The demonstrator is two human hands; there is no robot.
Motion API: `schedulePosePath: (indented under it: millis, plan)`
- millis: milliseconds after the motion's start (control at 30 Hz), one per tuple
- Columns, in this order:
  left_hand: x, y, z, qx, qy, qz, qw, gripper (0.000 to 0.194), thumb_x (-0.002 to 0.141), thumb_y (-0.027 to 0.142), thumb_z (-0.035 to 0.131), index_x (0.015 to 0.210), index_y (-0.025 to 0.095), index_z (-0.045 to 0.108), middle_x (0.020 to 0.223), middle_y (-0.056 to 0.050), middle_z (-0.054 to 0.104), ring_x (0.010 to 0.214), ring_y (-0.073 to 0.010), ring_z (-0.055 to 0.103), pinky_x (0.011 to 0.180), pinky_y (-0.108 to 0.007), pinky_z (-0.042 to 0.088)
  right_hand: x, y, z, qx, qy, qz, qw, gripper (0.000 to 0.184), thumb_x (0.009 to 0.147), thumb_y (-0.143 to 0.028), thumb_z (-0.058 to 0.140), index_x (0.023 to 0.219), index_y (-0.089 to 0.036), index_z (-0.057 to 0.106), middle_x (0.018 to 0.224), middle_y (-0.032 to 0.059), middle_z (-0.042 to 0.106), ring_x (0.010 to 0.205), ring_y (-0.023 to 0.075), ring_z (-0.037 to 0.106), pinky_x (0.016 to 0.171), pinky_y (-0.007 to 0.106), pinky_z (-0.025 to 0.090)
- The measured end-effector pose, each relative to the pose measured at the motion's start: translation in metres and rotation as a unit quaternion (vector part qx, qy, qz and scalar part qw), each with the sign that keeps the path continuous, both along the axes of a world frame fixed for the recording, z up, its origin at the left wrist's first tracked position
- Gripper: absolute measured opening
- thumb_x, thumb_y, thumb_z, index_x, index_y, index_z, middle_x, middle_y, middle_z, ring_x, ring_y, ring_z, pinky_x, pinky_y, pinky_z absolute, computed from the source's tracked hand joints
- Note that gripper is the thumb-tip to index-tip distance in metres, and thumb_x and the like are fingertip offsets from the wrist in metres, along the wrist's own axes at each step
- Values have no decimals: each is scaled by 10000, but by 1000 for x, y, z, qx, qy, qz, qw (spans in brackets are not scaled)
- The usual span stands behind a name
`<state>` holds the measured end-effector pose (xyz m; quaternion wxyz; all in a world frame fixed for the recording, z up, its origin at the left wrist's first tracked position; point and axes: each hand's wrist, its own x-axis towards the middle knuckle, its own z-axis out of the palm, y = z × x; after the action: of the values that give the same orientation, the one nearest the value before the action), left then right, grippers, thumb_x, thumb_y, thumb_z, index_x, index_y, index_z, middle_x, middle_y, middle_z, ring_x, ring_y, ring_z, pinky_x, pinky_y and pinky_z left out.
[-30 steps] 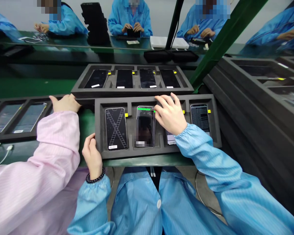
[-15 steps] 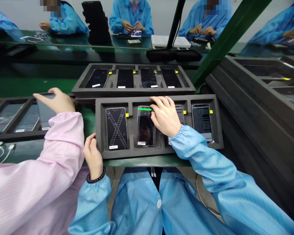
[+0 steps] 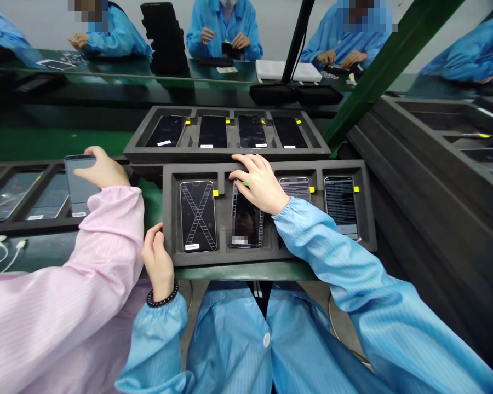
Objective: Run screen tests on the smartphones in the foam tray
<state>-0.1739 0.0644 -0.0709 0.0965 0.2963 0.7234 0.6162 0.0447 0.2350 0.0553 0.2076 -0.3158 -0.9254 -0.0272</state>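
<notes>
A black foam tray (image 3: 222, 257) lies in front of me with several phones in its compartments. My left hand (image 3: 158, 262) has its fingers curled around the tray's left edge. Over the second phone (image 3: 246, 221) my right hand (image 3: 263, 186) is stretched out with fingers apart, a fingertip at the top of its screen. That screen is dark with a ladder-like border and a bit of green. The first phone (image 3: 198, 216) shows an X of ladder lines. Lines of text fill the third phone (image 3: 294, 189), partly hidden by my right arm, and the fourth phone (image 3: 340, 208).
Behind stands another foam tray (image 3: 230, 152) with dark-screened phones. At left, a co-worker's hand (image 3: 104, 167) in a pink sleeve holds a phone (image 3: 80, 186) above a third tray. Stacked trays (image 3: 419, 180) rise on the right, beside a green post (image 3: 378, 76).
My right hand has moved left across the top of the second phone, uncovering more of the third. The green bar on the second phone is now mostly covered. My left hand stays put.
</notes>
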Motion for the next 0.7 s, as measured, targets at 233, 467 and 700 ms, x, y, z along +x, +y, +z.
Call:
schedulePosePath:
  millis: [233,467,700]
  plan:
    - [2,-1,6,-5,-10,-8,1000,307,898,370,474,1047,204,685,1101,-44,699,1102,-233,623,1074,-454,450,-2,6,2,-11,5,11,1000,164,976,-215,556,923,-239,709,1377,79,613,1284,282,517,1118,553,325]
    - [2,-1,8,5,-6,0,1000,245,872,307,493,982,253,705,1042,-1,713,1052,-236,635,1025,-448,468,9,3,14,4,19,65,998,126,940,-196,601,872,-229,702,1342,95,585,1288,284,490,1168,543,293]
    - [4,0,8,6,1,3,1000,237,877,282,492,966,269,711,1013,19,722,1028,-233,640,991,-444,467,32,-2,23,4,62,89,994,178,987,-225,518,951,-225,692,1334,99,592,1234,267,532,1097,506,388]
